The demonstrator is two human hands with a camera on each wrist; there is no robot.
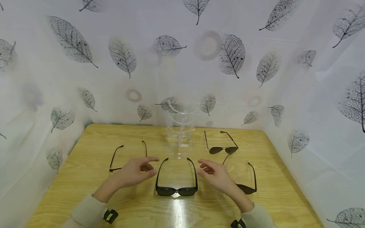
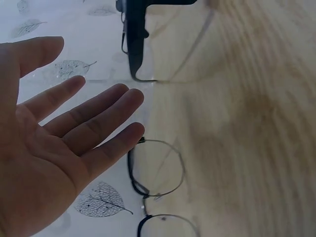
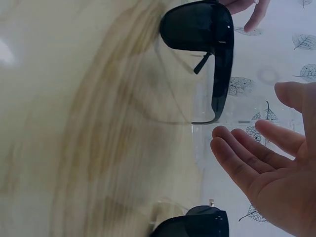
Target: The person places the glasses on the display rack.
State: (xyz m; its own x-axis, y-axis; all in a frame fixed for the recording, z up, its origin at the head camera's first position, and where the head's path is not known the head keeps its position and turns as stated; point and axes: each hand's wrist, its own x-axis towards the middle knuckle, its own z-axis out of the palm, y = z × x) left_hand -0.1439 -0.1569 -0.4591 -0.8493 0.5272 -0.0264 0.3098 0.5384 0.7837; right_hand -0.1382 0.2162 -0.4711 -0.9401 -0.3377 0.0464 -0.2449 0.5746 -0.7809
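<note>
Black sunglasses (image 1: 166, 191) lie on the table between the two hands, temples unfolded and pointing away from me. My left hand (image 1: 138, 171) hovers just left of them, fingers loosely extended and holding nothing. On the other side my right hand (image 1: 215, 175) is likewise loosely extended and apart from the frame. In the left wrist view, half-rimmed eyeglasses (image 2: 138, 185) show beyond the left fingertips; in the head view that hand partly hides them. A second dark pair of sunglasses (image 1: 246, 189) sits beside the right hand, partly covered by it.
Behind the middle pair stands a clear tiered display stand (image 1: 180, 138). Thin-framed sunglasses (image 1: 215, 150) rest at the back right. Leaf-printed white sheeting (image 1: 182, 79) rises around the wooden table (image 1: 142, 209) at the back and both sides.
</note>
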